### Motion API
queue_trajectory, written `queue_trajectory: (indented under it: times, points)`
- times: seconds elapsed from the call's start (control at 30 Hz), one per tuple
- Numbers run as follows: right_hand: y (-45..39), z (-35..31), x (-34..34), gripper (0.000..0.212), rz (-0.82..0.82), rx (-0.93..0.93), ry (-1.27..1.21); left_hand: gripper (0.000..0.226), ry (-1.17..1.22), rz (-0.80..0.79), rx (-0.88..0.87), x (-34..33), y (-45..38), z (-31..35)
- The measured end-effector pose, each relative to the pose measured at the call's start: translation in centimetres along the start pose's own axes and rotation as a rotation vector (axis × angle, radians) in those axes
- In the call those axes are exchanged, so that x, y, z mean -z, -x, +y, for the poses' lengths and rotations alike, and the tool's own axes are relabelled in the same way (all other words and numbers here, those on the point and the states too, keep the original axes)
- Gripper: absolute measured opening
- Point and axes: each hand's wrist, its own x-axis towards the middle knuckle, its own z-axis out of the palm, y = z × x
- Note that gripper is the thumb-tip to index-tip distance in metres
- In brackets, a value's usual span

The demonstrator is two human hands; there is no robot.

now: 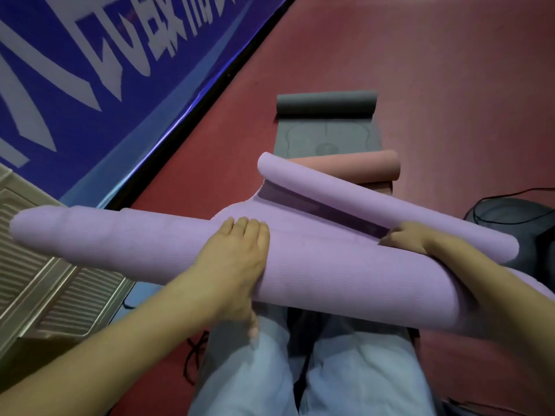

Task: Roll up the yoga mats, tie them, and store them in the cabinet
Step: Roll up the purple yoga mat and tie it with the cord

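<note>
A lilac yoga mat (345,265) lies rolled across my lap, its left end sticking out unevenly like a telescope. Its loose far end curls back into a second small roll (375,193). My left hand (237,259) grips the big roll near its middle, fingers over the top, thumb underneath. My right hand (411,235) holds the mat at the fold between the two rolls, fingers curled on the edge. Beyond lie a pink mat (360,168), partly rolled, and a grey mat (326,127), partly rolled at its far end.
Red floor (450,70) stretches ahead and right. A blue banner (90,70) with white lettering runs along the left. A beige slatted panel (45,283) lies at lower left. Dark object with black cables (510,211) sits at right. A black cord (195,355) trails by my knee.
</note>
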Motion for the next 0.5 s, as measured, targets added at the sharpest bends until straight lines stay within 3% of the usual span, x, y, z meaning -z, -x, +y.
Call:
queue_trajectory:
  times: [0.17,0.33,0.5]
  points:
    - [-2.8,1.8,-0.1,0.055,-0.031,-0.019,0.04,0.159,0.049,0.142,-0.006,-2.8,-1.0,-0.9]
    - [-1.5,1.0,-0.2,0.057,-0.029,-0.019,0.026,0.128,0.039,0.212,-0.07,-3.1,-0.8,-1.4]
    - [1.8,-1.0,0.1,0.036,0.088,-0.008,-0.028,0.109,0.0,0.225,-0.07,-2.3,0.0,-0.7]
